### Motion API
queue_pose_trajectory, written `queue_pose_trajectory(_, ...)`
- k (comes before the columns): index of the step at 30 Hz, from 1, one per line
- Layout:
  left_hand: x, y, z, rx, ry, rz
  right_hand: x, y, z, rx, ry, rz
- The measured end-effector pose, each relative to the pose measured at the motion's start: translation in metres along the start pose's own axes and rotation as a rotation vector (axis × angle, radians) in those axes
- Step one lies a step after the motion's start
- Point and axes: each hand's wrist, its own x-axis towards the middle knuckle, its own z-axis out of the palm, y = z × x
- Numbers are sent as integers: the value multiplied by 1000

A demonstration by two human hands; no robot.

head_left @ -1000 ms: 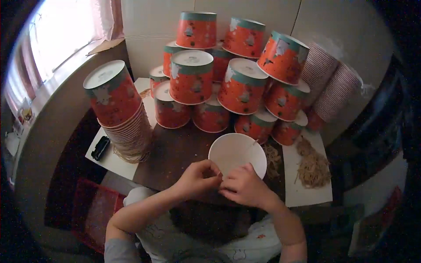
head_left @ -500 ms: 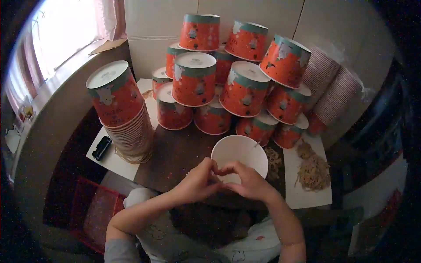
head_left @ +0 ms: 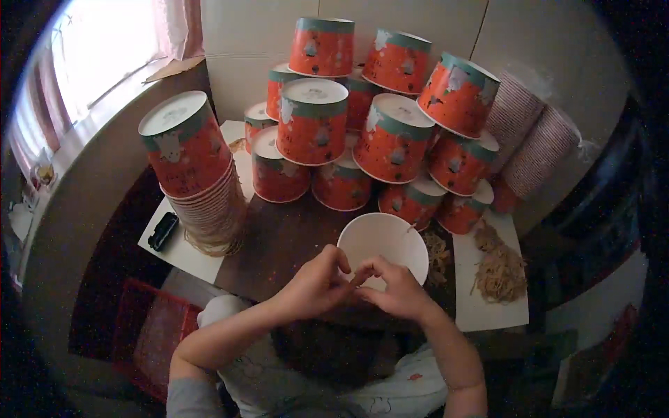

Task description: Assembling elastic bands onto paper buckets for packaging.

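Observation:
My left hand [head_left: 318, 284] and my right hand [head_left: 395, 290] meet at the fingertips in front of a white-lined paper bucket [head_left: 383, 240]. The fingers of both hands are pinched together. Something thin may be between them, but it is too small to make out. The bucket's open mouth faces me, and its lower rim is partly hidden behind my right hand. A short bit of something sticks out at its upper right rim. Beside the bucket, on the right, lie loose strands of tan twine [head_left: 437, 259].
Upside-down orange and green paper buckets [head_left: 312, 129] are piled at the back of the table [head_left: 268, 240]. A nested bucket stack [head_left: 202, 188] stands left, near a black object [head_left: 163, 231]. A tan twine bundle [head_left: 500, 272] lies right. Wrapped bucket stacks [head_left: 540, 150] lean behind. A red crate [head_left: 157, 327] sits lower left.
My fingertips have shifted slightly, with the right fingers drawn a little closer together and the left index finger a little raised. The whole view has moved slightly.

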Motion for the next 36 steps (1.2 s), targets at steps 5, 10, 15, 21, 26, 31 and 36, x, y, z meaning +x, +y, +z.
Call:
queue_pose_trajectory(5, 1, -15, 0, -321, -48, -95, 0, -1, 5, -189, 78, -80)
queue_pose_trajectory(10, -3, -10, -3, -296, -48, -194, 0, 0, 7, -242, 115, -160)
queue_pose_trajectory(15, -6, -1, -8, -158, 52, -119, 2, 5, 8, -172, 124, -107)
queue_pose_trajectory(21, -9, -3, -9, 195, 21, -15, 3, 7, 9, 13, 139, 11)
queue_pose_trajectory(26, -15, -12, 2, 321, 7, -19, 4, 5, 11, 31, 140, 20)
queue_pose_trajectory(31, -15, -14, 5, 371, 58, -15, 4, 5, 12, 42, 132, 29)
queue_pose_trajectory(36, -15, -7, 0, 446, 85, 13, 3, 8, 13, 42, 134, 27)
